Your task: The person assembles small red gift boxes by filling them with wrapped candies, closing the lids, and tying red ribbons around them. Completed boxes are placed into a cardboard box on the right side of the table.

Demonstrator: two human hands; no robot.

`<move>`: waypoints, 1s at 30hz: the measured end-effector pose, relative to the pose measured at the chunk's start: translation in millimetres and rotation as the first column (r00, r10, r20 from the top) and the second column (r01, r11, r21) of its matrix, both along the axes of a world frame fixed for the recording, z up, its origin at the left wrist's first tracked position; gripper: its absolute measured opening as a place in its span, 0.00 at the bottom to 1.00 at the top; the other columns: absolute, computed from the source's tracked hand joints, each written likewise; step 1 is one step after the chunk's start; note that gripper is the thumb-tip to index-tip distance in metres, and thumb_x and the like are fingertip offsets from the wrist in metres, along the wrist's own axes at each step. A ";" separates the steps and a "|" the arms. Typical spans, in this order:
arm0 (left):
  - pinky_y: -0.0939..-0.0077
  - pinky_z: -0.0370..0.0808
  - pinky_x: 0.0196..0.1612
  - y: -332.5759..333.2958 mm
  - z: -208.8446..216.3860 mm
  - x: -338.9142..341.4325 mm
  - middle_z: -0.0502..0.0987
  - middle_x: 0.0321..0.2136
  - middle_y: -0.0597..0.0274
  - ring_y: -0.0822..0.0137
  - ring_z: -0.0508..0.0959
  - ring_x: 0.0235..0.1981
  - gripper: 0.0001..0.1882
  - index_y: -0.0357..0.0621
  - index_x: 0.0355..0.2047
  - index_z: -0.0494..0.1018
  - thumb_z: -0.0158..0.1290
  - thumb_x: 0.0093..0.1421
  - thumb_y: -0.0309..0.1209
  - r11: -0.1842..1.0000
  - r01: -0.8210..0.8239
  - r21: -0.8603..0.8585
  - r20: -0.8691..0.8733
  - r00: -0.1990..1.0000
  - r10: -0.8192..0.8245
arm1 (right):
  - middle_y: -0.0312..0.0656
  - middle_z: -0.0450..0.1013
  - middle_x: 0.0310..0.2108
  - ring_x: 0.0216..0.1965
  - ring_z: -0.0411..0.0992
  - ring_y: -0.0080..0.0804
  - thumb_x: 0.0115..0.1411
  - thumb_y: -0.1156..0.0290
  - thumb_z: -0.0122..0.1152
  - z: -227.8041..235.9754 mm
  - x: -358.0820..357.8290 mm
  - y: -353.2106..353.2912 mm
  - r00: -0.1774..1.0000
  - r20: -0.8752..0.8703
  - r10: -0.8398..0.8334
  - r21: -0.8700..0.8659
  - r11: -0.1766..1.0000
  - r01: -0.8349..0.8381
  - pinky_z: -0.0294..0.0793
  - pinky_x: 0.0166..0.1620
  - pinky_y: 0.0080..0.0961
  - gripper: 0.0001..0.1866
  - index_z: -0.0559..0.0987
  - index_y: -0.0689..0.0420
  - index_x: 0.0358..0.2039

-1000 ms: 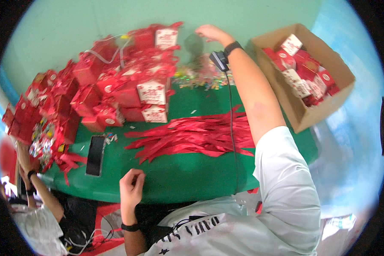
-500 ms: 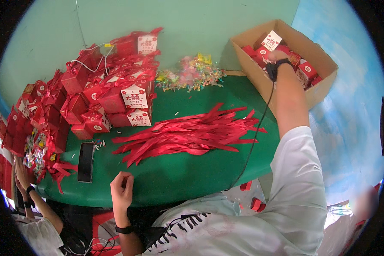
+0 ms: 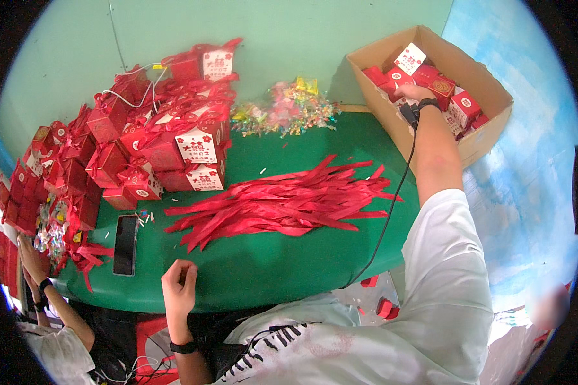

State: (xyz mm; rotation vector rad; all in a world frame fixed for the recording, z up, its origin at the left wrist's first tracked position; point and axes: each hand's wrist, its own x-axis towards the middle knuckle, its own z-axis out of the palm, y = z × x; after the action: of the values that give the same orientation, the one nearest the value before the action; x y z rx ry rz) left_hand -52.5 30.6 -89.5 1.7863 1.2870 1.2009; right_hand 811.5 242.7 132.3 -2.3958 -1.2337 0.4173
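My right hand [image 3: 416,94] reaches down into a brown cardboard box [image 3: 481,142] at the back right, which holds several red gift boxes [image 3: 441,85]. It lies against those boxes; its fingertips are hidden among them, so I cannot tell whether it grips one. My left hand [image 3: 180,289] is at the table's front edge with its fingers curled in, and nothing shows in them. Between the two hands a loose bundle of red ribbons [image 3: 282,204] is spread over the green table [image 3: 250,269].
Stacked red gift boxes tied with ribbon [image 3: 167,138] fill the left of the table. Wrapped candies [image 3: 289,110] are heaped by the wall. A black phone [image 3: 126,245] lies left of my left hand. At the far left are another person's hands [image 3: 32,263]. A black cable [image 3: 392,218] runs from my right wrist.
My right hand has shifted slightly left and lower inside the cardboard box, uncovering more red gift boxes. My left hand stays curled at nearly the same place.
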 end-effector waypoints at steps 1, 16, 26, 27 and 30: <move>0.77 0.66 0.28 -8.4 3.7 -3.6 0.73 0.23 0.65 0.78 0.67 0.23 0.04 0.33 0.34 0.76 0.56 0.67 0.22 0.999 -0.044 -0.007 -0.026 0.999 0.043 | 0.44 0.80 0.45 0.45 0.75 0.35 0.57 0.56 0.67 -14.3 -25.4 20.1 0.998 -0.043 0.046 0.036 0.998 -0.045 0.74 0.50 0.38 0.23 0.83 0.55 0.49; 0.78 0.66 0.29 -19.3 11.3 -9.8 0.73 0.23 0.65 0.78 0.68 0.24 0.04 0.33 0.35 0.75 0.56 0.67 0.22 0.996 -0.074 -0.041 -0.053 0.996 0.071 | 0.39 0.75 0.31 0.27 0.70 0.28 0.61 0.60 0.63 -35.6 -75.6 46.0 0.936 -0.271 0.224 0.320 0.938 -0.132 0.69 0.30 0.32 0.13 0.80 0.55 0.39; 0.77 0.67 0.28 -16.7 12.4 -7.3 0.74 0.23 0.63 0.77 0.69 0.24 0.03 0.33 0.34 0.76 0.56 0.67 0.21 0.997 -0.080 0.009 -0.093 0.992 0.081 | 0.53 0.79 0.56 0.54 0.80 0.44 0.67 0.50 0.57 -17.2 -55.7 40.9 0.933 0.320 0.163 0.042 0.982 -0.186 0.76 0.56 0.41 0.30 0.81 0.63 0.58; 0.77 0.67 0.28 -11.3 10.0 -3.7 0.74 0.23 0.64 0.77 0.69 0.24 0.03 0.33 0.34 0.76 0.56 0.66 0.21 0.999 -0.054 -0.001 -0.063 0.997 0.054 | 0.55 0.78 0.59 0.57 0.79 0.47 0.67 0.50 0.56 0.0 -31.1 25.0 0.883 0.441 0.159 -0.041 0.987 -0.158 0.75 0.59 0.42 0.31 0.80 0.63 0.59; 0.77 0.66 0.28 -6.6 7.4 0.3 0.73 0.22 0.64 0.77 0.68 0.23 0.04 0.33 0.34 0.76 0.56 0.66 0.21 0.999 -0.038 -0.027 -0.034 0.999 0.037 | 0.60 0.75 0.62 0.61 0.77 0.52 0.67 0.49 0.55 28.2 -10.9 -2.2 0.851 0.522 0.054 0.003 0.998 -0.065 0.73 0.63 0.44 0.31 0.81 0.62 0.58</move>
State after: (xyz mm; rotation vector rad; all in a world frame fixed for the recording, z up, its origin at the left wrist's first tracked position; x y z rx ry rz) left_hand -52.2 24.0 -82.1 1.7765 1.3560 1.1721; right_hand 800.6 240.5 160.5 -2.5451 -1.5226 -0.2596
